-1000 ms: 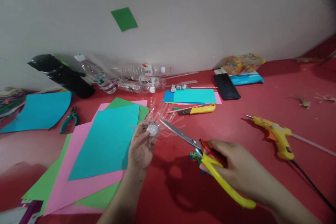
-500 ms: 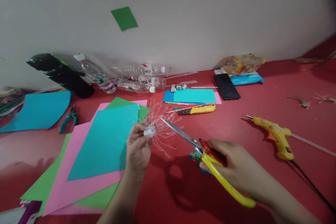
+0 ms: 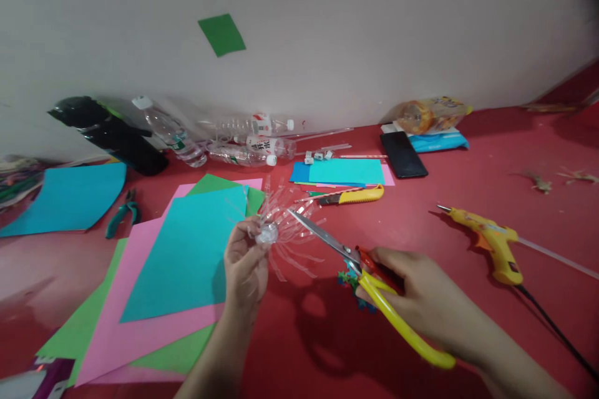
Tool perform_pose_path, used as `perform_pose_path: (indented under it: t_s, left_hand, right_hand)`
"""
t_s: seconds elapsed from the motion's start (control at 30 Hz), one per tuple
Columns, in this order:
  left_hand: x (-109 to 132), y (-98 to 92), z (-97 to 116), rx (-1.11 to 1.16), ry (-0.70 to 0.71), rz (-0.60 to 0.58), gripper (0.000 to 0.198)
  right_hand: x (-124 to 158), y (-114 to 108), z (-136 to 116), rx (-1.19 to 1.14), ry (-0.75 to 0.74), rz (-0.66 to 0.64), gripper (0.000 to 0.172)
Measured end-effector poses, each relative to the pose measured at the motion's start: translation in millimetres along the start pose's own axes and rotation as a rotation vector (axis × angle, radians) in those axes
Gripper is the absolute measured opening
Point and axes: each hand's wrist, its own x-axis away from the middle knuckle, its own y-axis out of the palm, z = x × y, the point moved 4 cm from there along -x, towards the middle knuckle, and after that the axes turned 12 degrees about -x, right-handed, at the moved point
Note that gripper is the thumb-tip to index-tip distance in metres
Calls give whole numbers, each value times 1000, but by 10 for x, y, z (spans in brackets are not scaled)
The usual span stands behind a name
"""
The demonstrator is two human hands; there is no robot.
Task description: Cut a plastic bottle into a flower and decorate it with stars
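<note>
Between the fingertips of my left hand (image 3: 247, 255) is a clear plastic bottle piece (image 3: 267, 234), its neck toward me and many thin cut strips fanning outward. My right hand (image 3: 407, 287) is closed on scissors (image 3: 327, 240) with yellow and red handles. The blades look closed, and their tip points left at the strips; whether it touches them I cannot tell. Small blue and green stars (image 3: 349, 277) lie on the red table (image 3: 290, 349), partly behind the scissors and my right hand.
Coloured sheets (image 3: 187, 249) lie left, near pliers (image 3: 126, 212). Plastic bottles (image 3: 243, 153) and a black bottle (image 3: 112, 137) lie along the wall. A yellow cutter (image 3: 360, 195) and a phone (image 3: 403, 154) lie behind my hands. A glue gun (image 3: 491, 240) with its cord is right.
The plastic piece has turned slightly in my left hand, and its strips have shifted. My right hand and the scissors have hardly moved.
</note>
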Motion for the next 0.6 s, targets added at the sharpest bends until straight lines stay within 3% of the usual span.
perform_pose_path:
  t_s: [0.13, 0.3, 0.6]
  left_hand:
    - [-24, -47, 33, -13, 71, 31, 21]
    - [-20, -65, 66, -44, 85, 54, 21]
    - [-61, -135, 262, -19, 178, 86, 24]
  right_hand:
    - [7, -52, 4, 21, -19, 31, 32]
    - [6, -41, -11, -32, 15, -43, 30]
    - [-44, -102, -55, -68, 25, -35, 26]
